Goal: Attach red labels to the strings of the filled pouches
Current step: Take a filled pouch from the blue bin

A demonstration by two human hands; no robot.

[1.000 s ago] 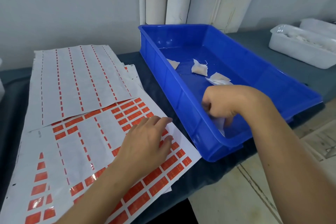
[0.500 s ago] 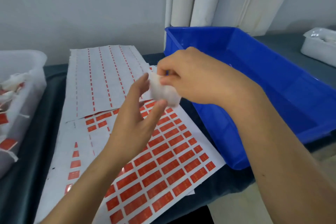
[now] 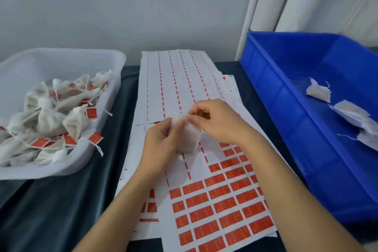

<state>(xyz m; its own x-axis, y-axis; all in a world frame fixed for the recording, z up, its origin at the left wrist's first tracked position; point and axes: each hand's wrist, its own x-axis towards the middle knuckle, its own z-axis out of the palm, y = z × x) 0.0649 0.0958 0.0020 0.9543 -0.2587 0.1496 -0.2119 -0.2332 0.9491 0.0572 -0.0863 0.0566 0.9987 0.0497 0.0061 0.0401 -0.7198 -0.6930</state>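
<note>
A small white filled pouch (image 3: 189,139) is held between both hands above the label sheets. My left hand (image 3: 161,143) grips its lower left side. My right hand (image 3: 216,122) pinches its gathered top, where a thin white string shows. Sheets of red labels (image 3: 223,206) lie flat under my hands; the far sheets are mostly peeled, with only thin red strips left. The near sheet still carries several rows of red labels.
A translucent white tub (image 3: 114,61) at the left holds several pouches with red labels on their strings. A blue bin (image 3: 272,96) at the right holds a few unlabelled pouches (image 3: 319,92). Dark cloth covers the table. White tubes lean at the back right.
My right hand brought a pouch out of the blue bin to above the sheets. My left hand lifted off the label sheet and took hold of the pouch. The view swung left, revealing the white tub.
</note>
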